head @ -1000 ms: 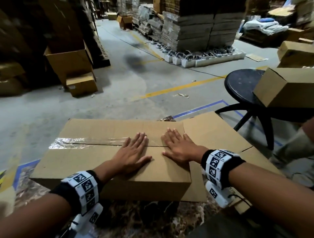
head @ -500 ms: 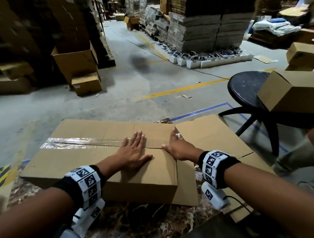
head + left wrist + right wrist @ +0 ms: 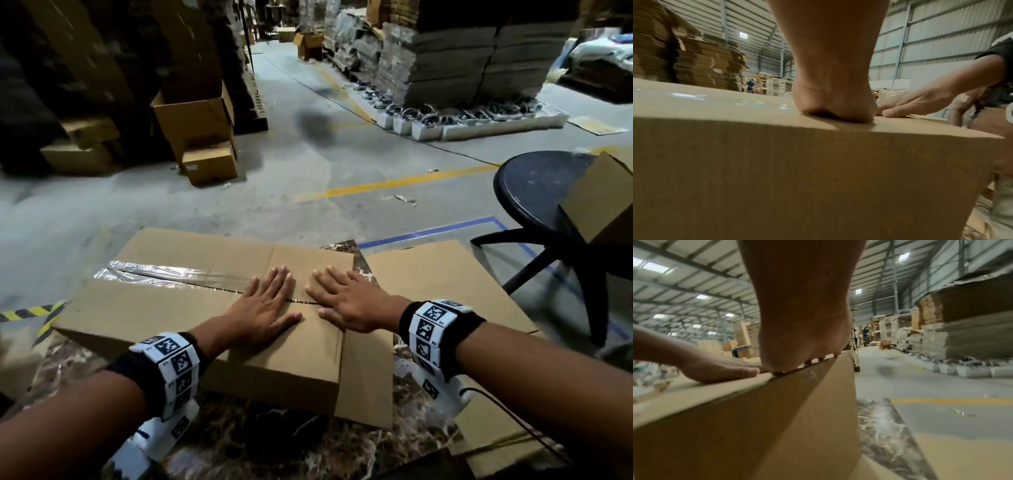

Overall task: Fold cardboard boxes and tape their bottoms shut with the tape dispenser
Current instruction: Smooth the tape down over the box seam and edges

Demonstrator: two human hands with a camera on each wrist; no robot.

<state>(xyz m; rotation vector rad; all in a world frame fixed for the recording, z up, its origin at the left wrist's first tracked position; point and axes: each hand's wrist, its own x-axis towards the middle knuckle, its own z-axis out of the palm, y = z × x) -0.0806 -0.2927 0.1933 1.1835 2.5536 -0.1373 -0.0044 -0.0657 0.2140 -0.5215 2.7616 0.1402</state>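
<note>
left hand (image 3: 265, 301), right hand (image 3: 346, 303), flat on box (image 3: 144, 308)

We see the box (image 3: 178, 322) lying on the bench (image 3: 359, 445), right in front of us. Our left hand (image 3: 265, 303) and our right hand (image 3: 346, 303) lie flat on top of the box, side by side, near its right end. A strip of tape (image 3: 161, 272) runs along the top of the box, to the left of our hands. A flat sheet of cardboard (image 3: 442, 281) lies on the bench just to the right of the box. Farther right stands a stool (image 3: 534, 192) on the floor (image 3: 308, 171), with a smaller box (image 3: 603, 202) on it. Behind, across the floor, are stacks of cardboard (image 3: 479, 51).
</note>
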